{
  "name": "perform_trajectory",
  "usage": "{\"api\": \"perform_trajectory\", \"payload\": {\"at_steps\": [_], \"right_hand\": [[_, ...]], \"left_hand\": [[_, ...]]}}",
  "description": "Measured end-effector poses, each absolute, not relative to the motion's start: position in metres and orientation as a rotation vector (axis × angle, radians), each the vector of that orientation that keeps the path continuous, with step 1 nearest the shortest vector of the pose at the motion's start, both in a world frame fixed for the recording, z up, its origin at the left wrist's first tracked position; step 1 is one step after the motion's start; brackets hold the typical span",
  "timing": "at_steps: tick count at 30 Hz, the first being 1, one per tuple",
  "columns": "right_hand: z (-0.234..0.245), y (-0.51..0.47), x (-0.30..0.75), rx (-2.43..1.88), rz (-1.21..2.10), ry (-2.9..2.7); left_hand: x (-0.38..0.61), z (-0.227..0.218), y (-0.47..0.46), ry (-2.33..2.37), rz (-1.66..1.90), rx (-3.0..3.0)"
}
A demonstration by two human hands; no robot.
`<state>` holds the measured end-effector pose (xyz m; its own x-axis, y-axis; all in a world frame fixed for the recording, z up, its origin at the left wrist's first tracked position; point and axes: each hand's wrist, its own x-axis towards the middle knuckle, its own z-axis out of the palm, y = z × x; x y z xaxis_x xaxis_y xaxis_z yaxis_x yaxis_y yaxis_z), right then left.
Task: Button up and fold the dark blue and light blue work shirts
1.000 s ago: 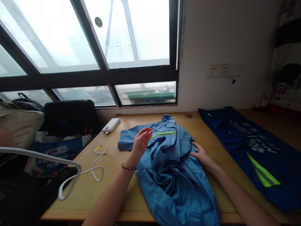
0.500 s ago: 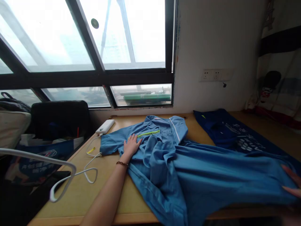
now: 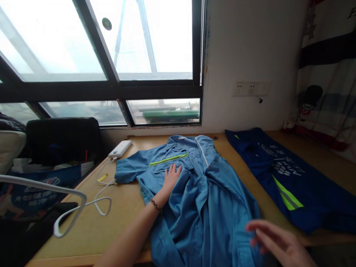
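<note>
A light blue short-sleeved work shirt (image 3: 191, 189) lies front up on the table, its collar toward the window and its lower part hanging over the near edge. It has a white zip strip and a yellow-green stripe across the chest; folds run down its middle. My left hand (image 3: 170, 180) rests on the chest below the stripe, fingers spread. At the lower right, my right hand (image 3: 278, 241) is beside the shirt's right edge, its fingers loosely stretched and somewhat blurred. I see nothing in it; whether the fingertips touch the cloth I cannot tell.
A navy garment (image 3: 278, 167) with white print and a yellow-green patch lies at right on the wooden table (image 3: 126, 218). A white power bank (image 3: 120, 149) with a looping white cable (image 3: 103, 213) sits at left. Beyond that stand a black chair (image 3: 63, 141) and bags.
The shirt's part stretched to the right is now down at the front, uncovering more of the navy garment. My right hand came left; my left hand slid right across the chest.
</note>
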<state>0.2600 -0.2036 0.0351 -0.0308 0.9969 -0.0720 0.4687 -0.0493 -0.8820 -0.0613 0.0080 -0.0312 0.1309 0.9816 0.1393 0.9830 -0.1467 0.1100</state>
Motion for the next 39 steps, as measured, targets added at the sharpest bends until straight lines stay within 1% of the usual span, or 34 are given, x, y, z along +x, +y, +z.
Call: {"api": "perform_trajectory", "payload": {"at_steps": [3, 4, 5, 7, 9, 13, 15, 17, 20, 22, 25, 26, 28, 30, 32, 33, 35, 39], "right_hand": [[0.012, -0.155, 0.272, -1.759, 0.43, -1.428], [0.001, -0.139, 0.275, -1.822, 0.345, -1.412], [-0.009, -0.127, 0.276, -1.88, 0.339, -1.405], [-0.022, -0.114, 0.278, -1.946, 0.483, -1.414], [-0.02, -0.118, 0.276, -1.904, 0.699, -1.4], [0.005, -0.155, 0.272, -1.589, 1.165, -1.232], [0.008, -0.172, 0.275, -1.514, 1.271, -1.137], [-0.001, -0.184, 0.286, -1.589, 1.168, -1.157], [-0.022, -0.193, 0.309, -1.819, 0.849, -1.354], [-0.028, -0.197, 0.322, -1.932, 0.696, -1.458], [-0.022, -0.197, 0.323, -1.925, 0.502, -1.568], [-0.018, -0.194, 0.317, -1.894, 0.43, -1.594], [-0.011, -0.184, 0.299, -1.83, 0.321, -1.626], [-0.01, -0.168, 0.276, -1.809, 0.28, -1.651], [-0.012, -0.152, 0.258, -1.83, 0.27, -1.7], [-0.014, -0.144, 0.252, -1.852, 0.26, -1.725], [-0.017, -0.132, 0.248, -1.892, 0.246, -1.755], [-0.015, -0.121, 0.261, -1.904, 0.222, -1.745]], "left_hand": [[-0.06, -0.044, 0.009, -1.997, -0.179, -2.368], [-0.062, -0.047, 0.011, -1.973, -0.165, -2.382], [-0.065, -0.048, 0.013, -1.949, -0.151, -2.401], [-0.074, -0.049, 0.022, -1.905, -0.126, -2.447], [-0.085, -0.046, 0.032, -1.865, -0.113, -2.503], [-0.105, -0.037, 0.051, -1.767, -0.131, -2.653], [-0.113, -0.03, 0.056, -1.716, -0.162, -2.73], [-0.117, -0.02, 0.059, -1.683, -0.198, -2.791], [-0.116, 0.005, 0.055, -1.721, -0.292, -2.783], [-0.108, 0.028, 0.04, -1.807, -0.482, -2.625], [-0.086, 0.06, -0.009, -1.834, -0.798, -2.36], [-0.078, 0.065, -0.03, -1.796, -0.806, -2.389], [-0.06, 0.065, -0.075, -1.78, -0.664, -2.523], [-0.046, 0.051, -0.111, -1.851, -0.47, -2.607], [-0.039, 0.033, -0.134, -1.958, -0.42, -2.623], [-0.039, 0.027, -0.14, -2.006, -0.488, -2.637], [-0.046, 0.023, -0.148, -2.061, -0.781, -2.707], [-0.082, 0.043, -0.166, -2.001, -1.442, -2.996]]}}
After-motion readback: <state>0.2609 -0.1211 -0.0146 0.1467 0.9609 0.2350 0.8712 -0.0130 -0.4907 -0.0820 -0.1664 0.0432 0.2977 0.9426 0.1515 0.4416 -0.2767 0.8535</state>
